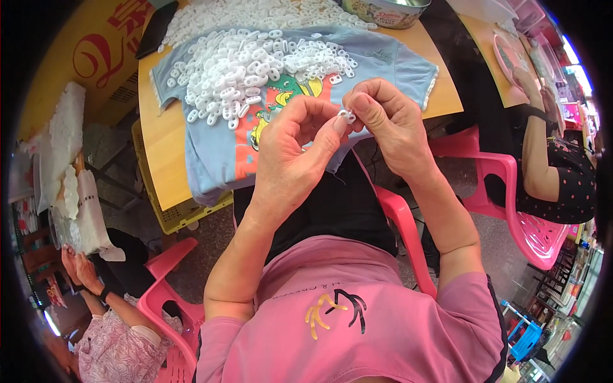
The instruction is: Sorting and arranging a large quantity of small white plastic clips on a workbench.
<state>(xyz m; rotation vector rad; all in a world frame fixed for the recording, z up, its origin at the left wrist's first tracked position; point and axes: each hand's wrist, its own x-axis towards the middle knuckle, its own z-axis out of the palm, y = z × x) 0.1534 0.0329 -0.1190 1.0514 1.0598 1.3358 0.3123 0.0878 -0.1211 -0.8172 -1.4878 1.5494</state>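
Blue shirt (396, 70) behind, left grip (295, 142) and right grip (397, 133) pinch white plastic (346, 116) between fingertips (362, 102).

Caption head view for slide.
Left hand and right hand meet at a small white part near white pieces on a blue shirt.

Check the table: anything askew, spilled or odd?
One oddity: a blue T-shirt lies spread on the wooden table beneath heaped white pieces, its near edge draping over the side. Clothing is an unusual work surface. No spill or damage stands out.
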